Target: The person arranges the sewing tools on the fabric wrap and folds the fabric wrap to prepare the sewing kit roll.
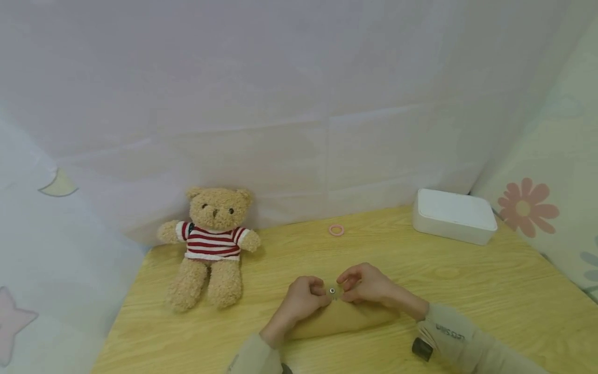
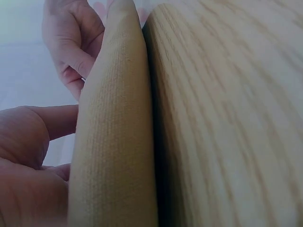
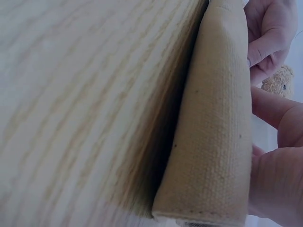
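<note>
A tan canvas bag (image 1: 338, 321) lies folded on the table, with a round metal snap (image 1: 332, 291) at the middle of its far edge. My left hand (image 1: 303, 298) pinches that edge just left of the snap. To the right of it, my right hand (image 1: 371, 285) holds the edge between curled fingers and thumb. Both wrist views show the thick woven fabric (image 2: 113, 127) close up, hands behind it. The cloth hides several fingertips, and what lies inside the bag cannot be seen.
A teddy bear (image 1: 215, 241) in a striped shirt sits at the back left of the wooden table (image 1: 448, 270). A pink ring (image 1: 336, 230) lies near the back edge. At the back right stands a white box (image 1: 455, 214), close to the curtain (image 1: 280, 104).
</note>
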### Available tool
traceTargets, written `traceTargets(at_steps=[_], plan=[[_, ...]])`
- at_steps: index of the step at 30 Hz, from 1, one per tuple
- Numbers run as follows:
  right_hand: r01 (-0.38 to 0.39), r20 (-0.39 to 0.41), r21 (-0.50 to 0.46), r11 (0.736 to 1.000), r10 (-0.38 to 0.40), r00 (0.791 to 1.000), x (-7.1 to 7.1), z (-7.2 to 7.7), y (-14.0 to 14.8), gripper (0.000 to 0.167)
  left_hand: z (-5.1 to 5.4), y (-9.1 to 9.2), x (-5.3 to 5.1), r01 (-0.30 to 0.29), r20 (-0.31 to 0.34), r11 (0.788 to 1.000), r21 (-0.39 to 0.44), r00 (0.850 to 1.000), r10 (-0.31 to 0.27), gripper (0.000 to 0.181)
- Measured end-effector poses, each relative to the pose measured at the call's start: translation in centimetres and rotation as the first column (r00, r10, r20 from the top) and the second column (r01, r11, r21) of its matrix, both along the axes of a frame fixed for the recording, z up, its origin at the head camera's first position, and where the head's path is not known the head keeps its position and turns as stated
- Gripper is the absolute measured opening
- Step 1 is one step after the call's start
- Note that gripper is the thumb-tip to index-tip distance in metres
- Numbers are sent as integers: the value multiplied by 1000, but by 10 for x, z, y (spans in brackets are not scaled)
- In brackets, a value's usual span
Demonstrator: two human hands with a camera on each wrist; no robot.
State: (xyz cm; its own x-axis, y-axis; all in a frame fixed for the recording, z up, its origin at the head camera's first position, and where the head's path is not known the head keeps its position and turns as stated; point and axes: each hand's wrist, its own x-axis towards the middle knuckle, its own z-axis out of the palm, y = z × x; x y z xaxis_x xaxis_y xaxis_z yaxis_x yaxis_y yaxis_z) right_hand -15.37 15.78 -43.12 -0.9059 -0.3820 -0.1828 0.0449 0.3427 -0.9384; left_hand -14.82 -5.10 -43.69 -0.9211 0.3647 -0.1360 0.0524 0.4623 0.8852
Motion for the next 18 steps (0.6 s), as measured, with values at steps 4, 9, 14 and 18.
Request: traceTargets(at_steps=[4, 9, 14, 18], plan=[[-10, -4, 2, 1000, 10, 1000, 1, 1, -1, 37, -2, 1, -1, 21, -10, 1000, 1, 1000, -21, 30], [-39, -13, 10, 999, 39, 999, 2, 2, -1, 35, -6, 2, -3, 63, -104, 998, -2, 993, -62, 12], [-64, -52, 36, 997, 66, 996, 3, 3, -2, 30, -8, 1, -3, 56, -178, 998, -19, 982, -59, 7], [-65, -100, 74, 995, 72, 992, 4, 3, -3, 24, -9, -3, -2, 86, -238, 995, -40, 967, -93, 7]])
